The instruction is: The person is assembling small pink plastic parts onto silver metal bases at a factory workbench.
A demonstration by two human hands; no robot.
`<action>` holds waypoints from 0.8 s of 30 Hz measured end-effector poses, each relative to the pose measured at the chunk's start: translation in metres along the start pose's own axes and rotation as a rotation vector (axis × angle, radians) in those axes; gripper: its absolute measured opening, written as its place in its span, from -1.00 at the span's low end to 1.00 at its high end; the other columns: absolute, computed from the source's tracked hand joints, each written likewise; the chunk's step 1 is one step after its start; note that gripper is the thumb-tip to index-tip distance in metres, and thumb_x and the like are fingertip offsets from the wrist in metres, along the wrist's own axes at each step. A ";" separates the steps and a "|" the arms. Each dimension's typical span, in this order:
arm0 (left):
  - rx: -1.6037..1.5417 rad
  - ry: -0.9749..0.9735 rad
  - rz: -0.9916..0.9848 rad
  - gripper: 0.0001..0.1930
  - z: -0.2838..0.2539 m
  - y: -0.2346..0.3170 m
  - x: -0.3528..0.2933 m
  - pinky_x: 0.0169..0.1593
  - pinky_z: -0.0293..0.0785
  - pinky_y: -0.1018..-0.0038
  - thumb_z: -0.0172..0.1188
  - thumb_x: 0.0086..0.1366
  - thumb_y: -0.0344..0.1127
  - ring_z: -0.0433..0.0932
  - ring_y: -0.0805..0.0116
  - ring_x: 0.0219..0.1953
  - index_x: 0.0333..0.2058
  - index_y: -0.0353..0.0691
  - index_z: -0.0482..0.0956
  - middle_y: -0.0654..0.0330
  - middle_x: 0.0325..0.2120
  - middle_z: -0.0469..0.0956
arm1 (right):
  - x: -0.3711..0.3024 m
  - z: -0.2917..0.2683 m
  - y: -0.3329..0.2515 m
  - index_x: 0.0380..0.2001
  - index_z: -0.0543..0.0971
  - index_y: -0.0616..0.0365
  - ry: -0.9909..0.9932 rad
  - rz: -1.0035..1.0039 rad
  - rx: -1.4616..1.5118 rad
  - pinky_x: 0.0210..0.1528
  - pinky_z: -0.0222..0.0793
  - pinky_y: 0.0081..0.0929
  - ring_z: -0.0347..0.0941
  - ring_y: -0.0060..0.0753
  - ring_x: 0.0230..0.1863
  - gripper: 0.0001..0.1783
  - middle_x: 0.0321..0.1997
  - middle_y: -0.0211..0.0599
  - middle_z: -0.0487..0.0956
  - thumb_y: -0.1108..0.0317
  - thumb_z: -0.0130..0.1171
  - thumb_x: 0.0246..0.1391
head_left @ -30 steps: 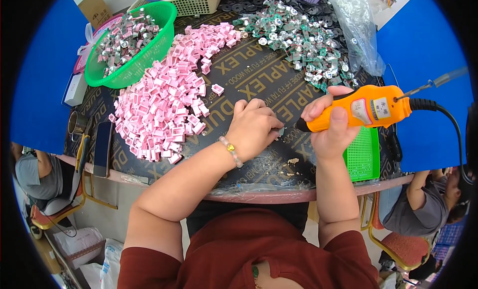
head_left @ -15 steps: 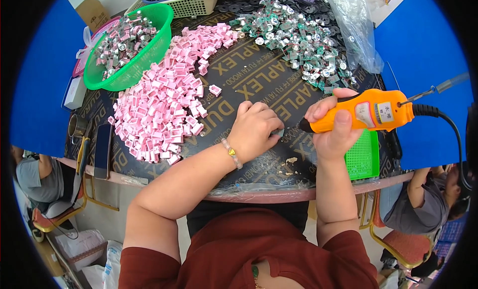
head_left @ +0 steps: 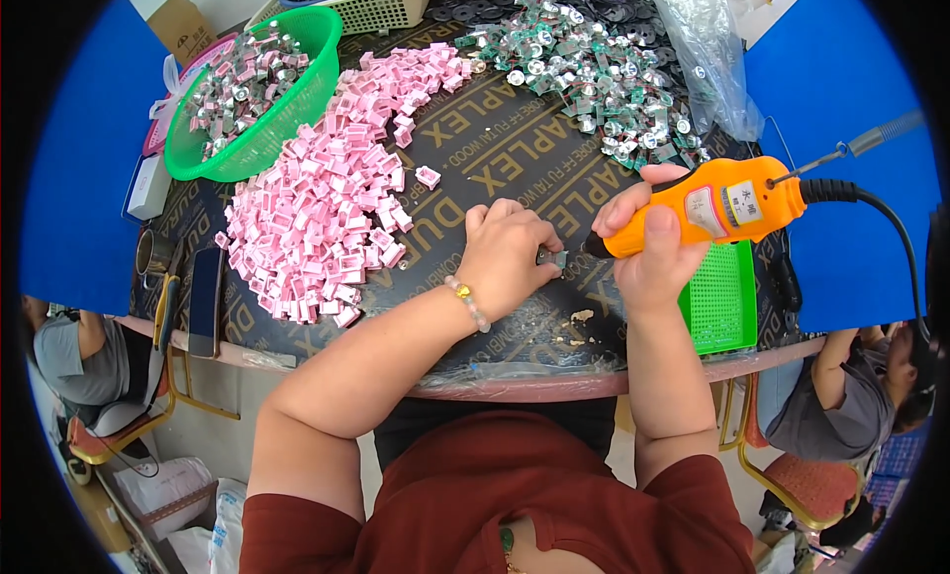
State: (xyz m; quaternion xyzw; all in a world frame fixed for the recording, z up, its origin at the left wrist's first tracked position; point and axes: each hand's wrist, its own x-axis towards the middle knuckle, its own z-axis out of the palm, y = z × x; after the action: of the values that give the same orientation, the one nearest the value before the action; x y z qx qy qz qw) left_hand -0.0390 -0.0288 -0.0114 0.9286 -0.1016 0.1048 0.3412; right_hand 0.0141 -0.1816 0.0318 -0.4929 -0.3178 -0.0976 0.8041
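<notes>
My right hand (head_left: 655,255) is wrapped round an orange electric screwdriver (head_left: 677,204) with a black nose, its thumb along the near side. The tool lies nearly level, nose to the left, and a black cord leaves its right end. Close by, my left hand (head_left: 503,257) has thumb and fingers closed on a small translucent greenish part (head_left: 557,260) low over the table. Most of that part is covered by the fingers. The tool's black nose is just right of it, with a gap between. A heap of small pink plastic housings (head_left: 322,203) spreads left of my left hand.
Greenish parts with silver discs (head_left: 604,79) lie heaped at far right. A green basket (head_left: 322,99) of assembled pieces stands far left. A shallow green tray (head_left: 747,322) sits beside my right forearm. A spring (head_left: 886,132) tethers the screwdriver. A phone (head_left: 205,302) lies at left.
The screwdriver and my right hand have shifted slightly left and up. My left fingers have opened a little round the small part, so more of it shows.
</notes>
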 end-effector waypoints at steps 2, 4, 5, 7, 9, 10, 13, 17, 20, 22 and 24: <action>0.008 -0.008 -0.017 -0.74 0.000 0.001 0.000 0.05 0.10 0.27 0.46 -0.13 -0.30 0.40 0.27 -0.05 -0.39 -0.07 0.65 0.32 -0.35 0.57 | 0.000 0.001 0.000 -0.02 0.33 0.29 0.001 0.010 -0.001 -0.43 0.42 -0.56 0.44 -0.51 -0.53 -0.62 -0.53 -0.32 0.50 0.34 0.16 0.18; 0.013 -0.023 -0.033 -0.74 -0.001 0.001 0.000 0.05 0.10 0.27 0.46 -0.13 -0.29 0.39 0.27 -0.04 -0.39 -0.08 0.65 0.31 -0.35 0.58 | 0.001 0.002 -0.002 -0.06 0.32 0.24 0.012 0.049 -0.119 -0.47 0.44 -0.45 0.41 -0.46 -0.56 -0.51 -0.55 -0.27 0.47 0.06 0.15 0.20; 0.013 -0.023 -0.034 -0.74 -0.001 0.001 0.001 0.05 0.10 0.27 0.46 -0.13 -0.29 0.39 0.27 -0.04 -0.39 -0.08 0.65 0.31 -0.35 0.58 | 0.001 0.003 -0.002 -0.06 0.32 0.24 0.012 0.050 -0.119 -0.47 0.44 -0.45 0.41 -0.46 -0.56 -0.51 -0.55 -0.27 0.47 0.06 0.15 0.20; 0.029 -0.036 -0.032 -0.75 -0.002 0.003 0.001 0.05 0.10 0.26 0.45 -0.12 -0.28 0.39 0.27 -0.05 -0.39 -0.09 0.65 0.31 -0.36 0.58 | 0.001 0.003 -0.002 -0.07 0.33 0.24 -0.011 0.081 -0.100 -0.46 0.43 -0.46 0.42 -0.45 -0.54 -0.56 -0.54 -0.26 0.48 0.12 0.14 0.21; 0.035 -0.042 -0.034 -0.75 -0.003 0.005 0.002 0.05 0.10 0.26 0.45 -0.12 -0.28 0.39 0.27 -0.05 -0.39 -0.09 0.65 0.31 -0.36 0.58 | 0.001 0.004 0.000 -0.08 0.34 0.25 -0.013 0.104 -0.109 -0.46 0.43 -0.46 0.42 -0.45 -0.55 -0.61 -0.55 -0.26 0.48 0.18 0.14 0.21; 0.044 -0.046 -0.038 -0.75 -0.004 0.006 0.002 0.05 0.10 0.26 0.45 -0.12 -0.27 0.39 0.27 -0.05 -0.40 -0.09 0.65 0.31 -0.36 0.57 | 0.001 0.005 0.001 -0.09 0.34 0.25 -0.016 0.128 -0.114 -0.46 0.42 -0.46 0.42 -0.45 -0.55 -0.65 -0.55 -0.27 0.48 0.24 0.13 0.21; 0.049 -0.047 -0.033 -0.75 -0.004 0.006 0.001 0.05 0.11 0.26 0.44 -0.11 -0.28 0.39 0.27 -0.06 -0.40 -0.10 0.64 0.32 -0.36 0.57 | 0.002 0.014 -0.001 -0.18 0.42 0.27 0.024 0.220 -0.017 -0.44 0.40 -0.61 0.46 -0.59 -0.52 -0.76 -0.47 -0.39 0.49 0.51 0.22 0.10; 0.067 -0.030 -0.015 -0.76 -0.002 0.006 -0.002 0.05 0.12 0.25 0.43 -0.10 -0.27 0.39 0.28 -0.05 -0.40 -0.11 0.64 0.31 -0.36 0.57 | 0.005 0.017 0.000 -0.24 0.46 0.25 0.013 0.264 -0.047 -0.46 0.40 -0.62 0.46 -0.59 -0.52 -0.80 -0.46 -0.39 0.50 0.53 0.23 0.07; 0.098 0.033 0.043 -0.78 0.003 0.004 -0.004 0.06 0.13 0.23 0.41 -0.07 -0.26 0.39 0.27 -0.05 -0.39 -0.11 0.63 0.30 -0.37 0.56 | 0.004 0.015 0.002 -0.13 0.38 0.21 -0.012 0.227 -0.151 -0.47 0.42 -0.46 0.41 -0.45 -0.58 -0.76 -0.58 -0.30 0.46 0.40 0.13 0.17; 0.110 0.042 0.068 -0.76 0.004 0.004 -0.003 0.07 0.13 0.22 0.40 -0.05 -0.25 0.39 0.26 -0.03 -0.37 -0.10 0.62 0.29 -0.37 0.55 | 0.004 0.013 0.000 -0.22 0.45 0.25 0.008 0.212 -0.040 -0.46 0.41 -0.60 0.46 -0.59 -0.53 -0.80 -0.49 -0.39 0.50 0.51 0.21 0.10; 0.114 0.051 0.089 -0.75 0.006 0.003 -0.004 0.07 0.13 0.22 0.40 -0.05 -0.25 0.39 0.26 -0.03 -0.36 -0.10 0.61 0.30 -0.36 0.55 | 0.004 0.009 0.000 -0.15 0.41 0.24 -0.020 0.195 -0.059 -0.47 0.41 -0.53 0.43 -0.51 -0.55 -0.75 -0.54 -0.34 0.48 0.41 0.18 0.14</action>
State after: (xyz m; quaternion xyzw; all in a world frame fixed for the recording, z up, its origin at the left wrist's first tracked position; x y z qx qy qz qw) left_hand -0.0434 -0.0344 -0.0147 0.9381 -0.1282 0.1490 0.2853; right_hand 0.0134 -0.1734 0.0373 -0.5460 -0.2734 -0.0233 0.7916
